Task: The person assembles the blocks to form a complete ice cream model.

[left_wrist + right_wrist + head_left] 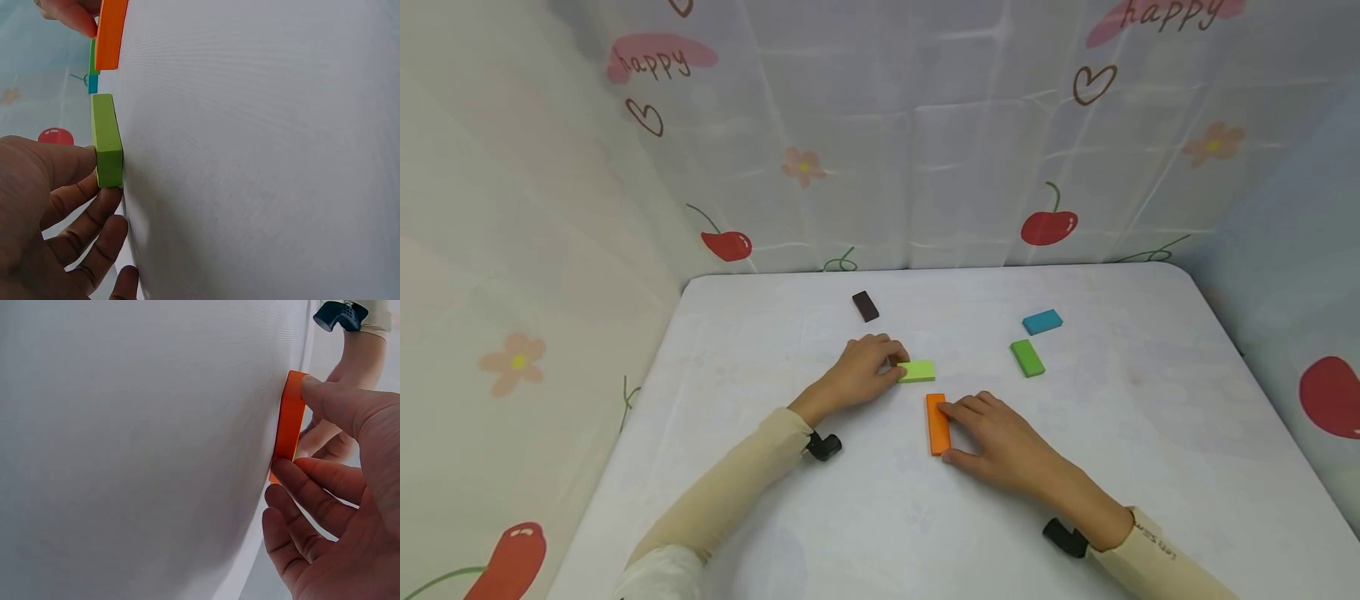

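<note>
On the white table, my left hand [868, 367] pinches the left end of a light green block [919, 372] between thumb and fingers. The left wrist view shows the thumb on this block [107, 140] and its other fingers spread below it. My right hand [1003, 442] holds an orange block [937, 425] from its right side, thumb at the near end and index finger toward the far end. In the right wrist view the orange block [290, 419] lies flat against the tabletop, its far end partly behind the fingers. The two blocks are apart, the light green one farther back.
A dark brown block [866, 306] lies at the back, beyond my left hand. Back right, a blue block [1042, 322] lies just behind a green block [1027, 358]. Patterned curtains [910, 150] close off the back and sides of the table [850, 517].
</note>
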Action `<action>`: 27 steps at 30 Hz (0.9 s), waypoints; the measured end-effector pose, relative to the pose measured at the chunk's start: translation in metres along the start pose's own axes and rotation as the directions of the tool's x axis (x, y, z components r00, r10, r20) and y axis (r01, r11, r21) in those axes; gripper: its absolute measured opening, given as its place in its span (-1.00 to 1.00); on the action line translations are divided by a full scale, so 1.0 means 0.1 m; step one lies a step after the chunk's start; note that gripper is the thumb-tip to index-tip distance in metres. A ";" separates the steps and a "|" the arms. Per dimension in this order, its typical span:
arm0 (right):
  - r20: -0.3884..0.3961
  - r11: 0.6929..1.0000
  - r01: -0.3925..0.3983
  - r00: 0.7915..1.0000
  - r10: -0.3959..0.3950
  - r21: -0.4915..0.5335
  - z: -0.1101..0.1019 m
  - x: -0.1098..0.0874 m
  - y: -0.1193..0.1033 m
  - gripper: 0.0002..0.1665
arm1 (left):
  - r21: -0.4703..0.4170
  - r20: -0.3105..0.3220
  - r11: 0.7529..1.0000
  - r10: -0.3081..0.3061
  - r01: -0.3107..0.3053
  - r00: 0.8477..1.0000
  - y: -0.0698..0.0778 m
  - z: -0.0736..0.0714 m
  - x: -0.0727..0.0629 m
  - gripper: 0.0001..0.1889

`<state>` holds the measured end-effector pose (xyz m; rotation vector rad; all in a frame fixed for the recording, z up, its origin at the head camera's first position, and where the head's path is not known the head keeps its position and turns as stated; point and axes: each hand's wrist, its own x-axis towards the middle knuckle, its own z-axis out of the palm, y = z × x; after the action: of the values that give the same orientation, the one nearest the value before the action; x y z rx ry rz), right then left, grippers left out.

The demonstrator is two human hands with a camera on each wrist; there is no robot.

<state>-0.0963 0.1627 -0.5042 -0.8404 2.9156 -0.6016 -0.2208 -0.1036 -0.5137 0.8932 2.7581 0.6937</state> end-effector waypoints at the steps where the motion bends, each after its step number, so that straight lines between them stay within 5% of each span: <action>1: 0.000 1.000 0.000 1.000 0.000 0.001 0.00 0.00 0.00 -0.25 | 0.002 0.001 1.000 0.000 0.000 1.000 0.01 0.00 0.00 -0.82; 27: -0.005 1.000 -0.001 1.000 0.001 0.023 0.02 0.03 -0.04 -0.26 | 0.002 0.025 1.000 0.026 -0.026 0.999 0.14 0.06 0.05 -0.82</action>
<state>-0.0965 0.1578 -0.5044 -0.8366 2.9074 -0.6371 -0.2160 -0.0881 -0.5117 0.9336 2.7307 0.6789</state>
